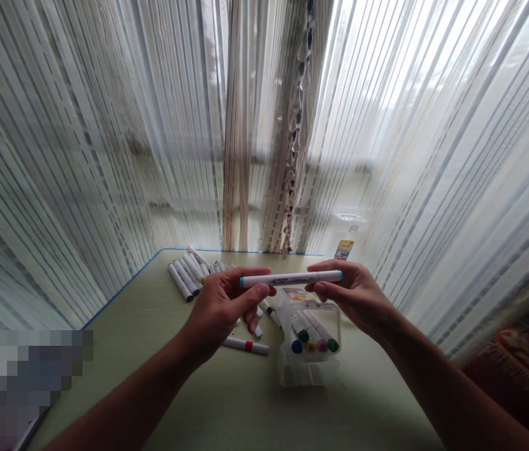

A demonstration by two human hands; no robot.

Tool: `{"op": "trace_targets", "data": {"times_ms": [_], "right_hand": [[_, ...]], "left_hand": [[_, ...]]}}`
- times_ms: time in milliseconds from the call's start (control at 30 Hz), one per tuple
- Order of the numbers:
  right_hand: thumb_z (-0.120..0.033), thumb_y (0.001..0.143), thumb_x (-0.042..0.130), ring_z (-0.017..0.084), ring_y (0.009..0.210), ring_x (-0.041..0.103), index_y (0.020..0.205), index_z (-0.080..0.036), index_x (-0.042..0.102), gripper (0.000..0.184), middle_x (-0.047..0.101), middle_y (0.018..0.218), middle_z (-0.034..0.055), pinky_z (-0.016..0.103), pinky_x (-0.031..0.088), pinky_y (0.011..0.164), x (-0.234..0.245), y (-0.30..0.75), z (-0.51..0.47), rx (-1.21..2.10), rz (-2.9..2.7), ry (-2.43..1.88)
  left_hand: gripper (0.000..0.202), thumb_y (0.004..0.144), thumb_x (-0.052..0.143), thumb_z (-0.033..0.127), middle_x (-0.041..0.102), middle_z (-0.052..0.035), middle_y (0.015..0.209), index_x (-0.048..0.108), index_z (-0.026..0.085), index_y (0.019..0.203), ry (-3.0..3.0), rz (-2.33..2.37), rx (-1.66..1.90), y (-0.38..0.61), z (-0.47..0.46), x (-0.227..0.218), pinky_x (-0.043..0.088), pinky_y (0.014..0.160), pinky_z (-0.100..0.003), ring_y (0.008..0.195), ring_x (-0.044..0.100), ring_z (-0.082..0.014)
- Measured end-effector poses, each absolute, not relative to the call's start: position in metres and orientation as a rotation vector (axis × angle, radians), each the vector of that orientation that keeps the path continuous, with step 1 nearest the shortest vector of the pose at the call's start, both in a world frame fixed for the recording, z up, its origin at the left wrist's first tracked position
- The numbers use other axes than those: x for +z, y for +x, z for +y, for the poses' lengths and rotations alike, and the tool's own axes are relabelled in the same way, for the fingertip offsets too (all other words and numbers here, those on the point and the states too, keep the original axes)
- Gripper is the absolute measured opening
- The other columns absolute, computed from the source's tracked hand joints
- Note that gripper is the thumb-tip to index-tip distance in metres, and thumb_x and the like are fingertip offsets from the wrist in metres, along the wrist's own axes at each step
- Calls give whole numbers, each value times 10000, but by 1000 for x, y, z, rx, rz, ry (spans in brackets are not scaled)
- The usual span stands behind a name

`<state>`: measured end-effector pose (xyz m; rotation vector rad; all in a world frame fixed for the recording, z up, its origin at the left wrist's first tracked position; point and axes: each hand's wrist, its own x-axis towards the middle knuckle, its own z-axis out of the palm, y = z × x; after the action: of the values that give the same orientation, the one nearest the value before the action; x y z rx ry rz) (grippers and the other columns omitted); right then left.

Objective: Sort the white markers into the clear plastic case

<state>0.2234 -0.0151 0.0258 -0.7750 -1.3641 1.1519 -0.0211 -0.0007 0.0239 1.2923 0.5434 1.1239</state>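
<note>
A white marker (287, 279) with turquoise ends lies level between my two hands, held above the table. My left hand (229, 300) pinches its left part between thumb and fingers. At the other end, my right hand (346, 285) grips it near the tip in the same way. Below the marker stands a clear plastic case (285, 369) with several markers (311, 332) in it, their blue, green, yellow and pink ends facing me. Beneath my left hand, a white marker with a red band (248, 345) lies on the table; other markers there are partly hidden by my fingers.
Several loose markers (184, 275) lie in a pile at the table's far left. The pale green table (128, 357) has a blue edge and reaches the striped curtains (174, 125). A clear lid or box with a yellow label (345, 248) stands behind my right hand.
</note>
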Motion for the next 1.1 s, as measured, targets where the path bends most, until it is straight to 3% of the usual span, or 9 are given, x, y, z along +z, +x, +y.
{"op": "trace_targets", "data": {"times_ms": [167, 400, 600, 833, 1100], "right_hand": [[-239, 751, 876, 114, 654, 677, 977, -204, 814, 237, 785, 767, 51, 202, 508, 601, 28, 223, -15, 1102, -1398, -795], [-321, 839, 798, 124, 609, 615, 942, -170, 822, 184, 766, 713, 68, 241, 450, 578, 27, 222, -15, 1050, -1444, -827], [-362, 839, 789, 131, 590, 578, 855, -165, 824, 201, 727, 657, 52, 257, 414, 565, 29, 219, -16, 1019, -1437, -869], [-388, 763, 843, 131, 580, 604, 850, -169, 833, 237, 731, 673, 62, 245, 427, 537, 34, 217, -17, 1147, -1295, -828], [-297, 684, 912, 110, 606, 649, 882, -191, 833, 238, 746, 674, 40, 202, 461, 556, 37, 220, -19, 1235, -1246, -749]], "left_hand": [[263, 846, 750, 234, 708, -23, 806, 687, 133, 1080, 1239, 493, 1128, -18, -2, 25, 511, 391, -212, 446, 510, -57], [169, 871, 703, 267, 678, -7, 685, 671, 120, 945, 1272, 550, 1109, -18, 1, 21, 483, 368, -203, 418, 505, -72], [233, 879, 705, 349, 671, -2, 611, 624, 137, 826, 1354, 609, 1053, -17, 2, 19, 458, 365, -188, 381, 493, -69], [222, 865, 730, 316, 722, -40, 728, 691, 118, 954, 1239, 520, 1086, -16, -1, 25, 467, 371, -190, 400, 467, -50], [279, 840, 769, 268, 764, -94, 800, 724, 101, 1059, 1164, 460, 1100, -18, -2, 27, 484, 391, -188, 419, 459, -35]]}}
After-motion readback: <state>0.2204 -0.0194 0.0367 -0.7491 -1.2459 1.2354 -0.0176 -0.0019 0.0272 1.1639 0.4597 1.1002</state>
